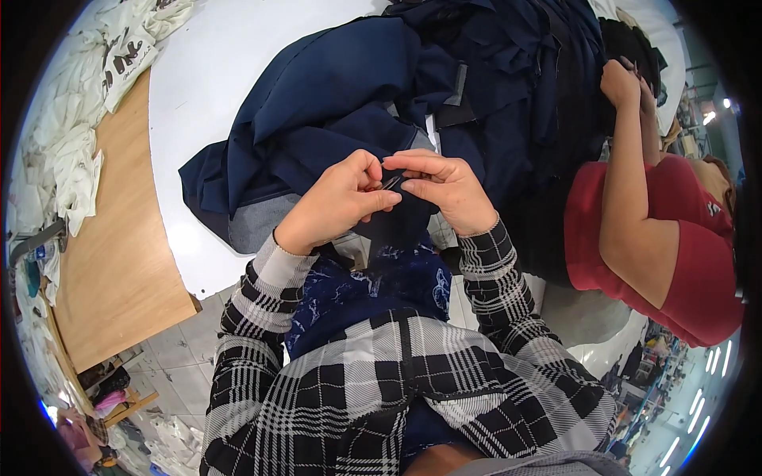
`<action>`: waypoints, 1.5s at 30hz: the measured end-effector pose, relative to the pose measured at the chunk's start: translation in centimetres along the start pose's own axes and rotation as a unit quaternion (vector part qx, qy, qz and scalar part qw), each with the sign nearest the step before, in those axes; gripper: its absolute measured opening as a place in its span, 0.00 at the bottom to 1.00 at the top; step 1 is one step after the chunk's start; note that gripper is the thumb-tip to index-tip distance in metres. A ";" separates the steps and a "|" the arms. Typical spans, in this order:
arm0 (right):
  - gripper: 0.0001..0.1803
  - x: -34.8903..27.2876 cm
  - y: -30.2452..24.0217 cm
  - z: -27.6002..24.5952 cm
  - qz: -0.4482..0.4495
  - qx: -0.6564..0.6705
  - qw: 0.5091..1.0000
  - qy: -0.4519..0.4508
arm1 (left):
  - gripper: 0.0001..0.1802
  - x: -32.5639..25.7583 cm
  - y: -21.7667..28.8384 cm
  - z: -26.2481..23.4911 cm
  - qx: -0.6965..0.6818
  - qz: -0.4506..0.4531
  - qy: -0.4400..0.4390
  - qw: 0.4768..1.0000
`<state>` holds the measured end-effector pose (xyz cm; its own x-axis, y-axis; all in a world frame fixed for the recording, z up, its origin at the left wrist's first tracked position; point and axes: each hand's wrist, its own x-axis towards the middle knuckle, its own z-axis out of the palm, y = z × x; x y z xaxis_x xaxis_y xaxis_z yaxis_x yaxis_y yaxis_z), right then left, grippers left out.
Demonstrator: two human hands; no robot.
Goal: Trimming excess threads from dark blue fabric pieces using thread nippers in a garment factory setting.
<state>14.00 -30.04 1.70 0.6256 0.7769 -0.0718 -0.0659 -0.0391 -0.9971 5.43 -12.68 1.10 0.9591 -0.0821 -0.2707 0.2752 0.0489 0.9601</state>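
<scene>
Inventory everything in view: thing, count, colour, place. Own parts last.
table: 1, white, upper centre
fabric heap: 1, navy and black, on table
board: 1, tan, left
garments: many, white, left edge
metal tool: 1, silvery, centre
co-worker: 1, red top, right
floor tiles: several, grey, lower left
lights: several, white, lower right
patterned cloth: 1, blue, lower centre
plaid shirt: 1, black and white, on wearer
left hand: 1, bare, holding tool
right hand: 1, bare, beside tool

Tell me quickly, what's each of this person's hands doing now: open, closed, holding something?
Left hand: closed on a small pointed metal tool, possibly thread snips.
Right hand: partly curled; whether it holds anything can't be told.
</scene>
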 end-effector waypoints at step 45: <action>0.18 1.0 2.3 0.7 -0.084 -0.010 0.994 0.071 | 0.09 0.2 -3.8 1.4 0.071 0.055 0.210 0.973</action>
<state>13.96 -28.91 -0.63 0.7298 0.6773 0.0933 0.0628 0.0695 -0.9956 4.52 -14.31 -2.50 0.9325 0.3324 -0.1409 0.1855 -0.1061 0.9769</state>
